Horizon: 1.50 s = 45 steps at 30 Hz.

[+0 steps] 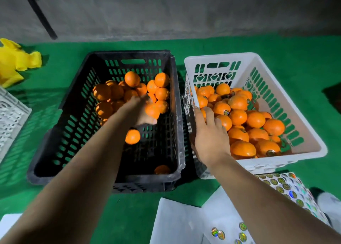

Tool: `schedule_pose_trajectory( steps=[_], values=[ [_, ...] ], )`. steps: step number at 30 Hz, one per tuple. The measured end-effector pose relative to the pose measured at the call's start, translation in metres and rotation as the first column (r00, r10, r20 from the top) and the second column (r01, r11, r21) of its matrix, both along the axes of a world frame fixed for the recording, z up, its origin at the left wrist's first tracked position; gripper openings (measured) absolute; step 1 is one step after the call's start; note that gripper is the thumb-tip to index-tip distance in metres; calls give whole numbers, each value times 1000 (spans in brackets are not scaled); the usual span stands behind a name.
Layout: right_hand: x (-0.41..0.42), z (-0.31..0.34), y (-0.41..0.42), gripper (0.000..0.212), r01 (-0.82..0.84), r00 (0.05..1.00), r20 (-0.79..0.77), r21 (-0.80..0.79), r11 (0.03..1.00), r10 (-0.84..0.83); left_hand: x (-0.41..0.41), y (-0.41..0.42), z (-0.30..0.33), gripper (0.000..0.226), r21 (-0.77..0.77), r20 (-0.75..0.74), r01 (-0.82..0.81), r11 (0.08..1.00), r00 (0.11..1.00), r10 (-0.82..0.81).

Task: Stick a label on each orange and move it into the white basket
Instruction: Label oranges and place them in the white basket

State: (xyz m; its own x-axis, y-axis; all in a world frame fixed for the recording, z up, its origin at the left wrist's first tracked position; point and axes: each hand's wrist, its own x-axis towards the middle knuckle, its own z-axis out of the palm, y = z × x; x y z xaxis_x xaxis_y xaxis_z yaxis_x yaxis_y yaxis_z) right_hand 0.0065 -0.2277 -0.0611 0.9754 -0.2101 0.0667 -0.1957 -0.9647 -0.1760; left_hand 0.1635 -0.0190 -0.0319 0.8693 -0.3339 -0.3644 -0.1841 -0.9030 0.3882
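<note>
The black crate point(55, 142) on the left holds several unlabelled oranges point(132, 78), piled at its far end. My left hand point(139, 112) reaches into it, blurred, with fingers and thumb curled round one orange point(152, 111). Two more oranges lie loose near the crate's front. The white basket point(302, 131) on the right is filled with labelled oranges point(238, 116). My right hand point(208, 133) hovers over its near-left rim, fingers spread and relaxed, holding nothing. A sheet of shiny round labels point(287, 186) lies in front of the basket.
Everything stands on a green cloth point(212, 46) against a grey wall. White backing sheets point(177, 221) with a few labels lie at the near edge. A yellow bag point(13, 63) and another white crate point(9, 118) sit at the left.
</note>
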Motion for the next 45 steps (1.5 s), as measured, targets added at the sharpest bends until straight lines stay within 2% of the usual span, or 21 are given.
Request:
schedule_pose_trajectory(
  steps=[2, 4, 6, 8, 11, 14, 17, 19, 21, 24, 27, 29, 32, 35, 40, 42, 45],
  values=[
    [0, 0, 0, 89, -10, 1000, 5, -4, 1000, 10, -27, 8, 26, 89, -281, 162, -60, 958, 981, 109],
    [0, 0, 0, 92, -15, 1000, -4, -3, 1000, 15, -75, 12, 43, 81, -458, 321, -55, 887, 921, 223],
    [-2, 1, -1, 97, -31, 999, -10, -13, 999, 31, -137, 12, 49, 76, -490, 458, -12, 871, 847, 270],
    [-4, 5, -1, 86, -86, 996, 33, -6, 996, 86, -198, 7, 50, 74, -505, 496, 57, 861, 836, 236],
    [-11, 9, 0, 64, -188, 973, 135, 10, 982, 185, -266, -3, 31, 75, -589, 361, 119, 799, 923, 129],
    [-24, 10, -2, 52, -189, 951, 266, 96, 977, 158, -304, -5, -4, 73, -588, 282, 213, 780, 958, -49],
    [-55, 1, -2, 45, -218, 916, 384, 232, 948, 116, -322, -4, -57, 71, -665, 39, 157, 730, 984, -177],
    [-90, -12, -1, 42, -246, 892, 449, 368, 897, 60, -328, -8, -94, 72, -633, -113, 97, 768, 970, -216],
    [-134, -33, -1, 39, -246, 887, 461, 438, 865, 19, -329, -15, -123, 73, -524, -215, 100, 846, 945, -245],
    [-203, -80, -11, 38, -107, 947, 318, 416, 903, -35, -327, -30, -150, 72, -316, -232, 263, 912, 910, -343],
    [-251, -121, -24, 38, 15, 999, -37, 414, 910, 0, -329, -39, -167, 70, -250, -290, 343, 905, 866, -408],
    [-263, -132, -27, 48, 76, 944, -324, 413, 907, 68, -330, -43, -173, 71, -209, -301, 381, 901, 852, -429],
    [-263, -140, -26, 74, 35, 856, -500, 304, 952, 128, -329, -44, -176, 70, -200, -307, 377, 905, 853, -423],
    [-259, -143, -20, 77, -108, 838, -527, 93, 990, 141, -328, -41, -175, 71, -200, -313, 365, 909, 856, -412],
    [-258, -139, -18, 61, -174, 832, -541, -50, 983, 120, -331, -38, -174, 79, -178, -321, 350, 920, 863, -390],
    [-257, -140, -20, 47, -156, 847, -518, -30, 987, 118, -330, -38, -175, 81, -181, -331, 345, 921, 861, -387],
    [-255, -143, -28, 21, -13, 898, -436, 112, 994, 61, -330, -38, -175, 86, -184, -344, 335, 924, 859, -379]
  ],
)
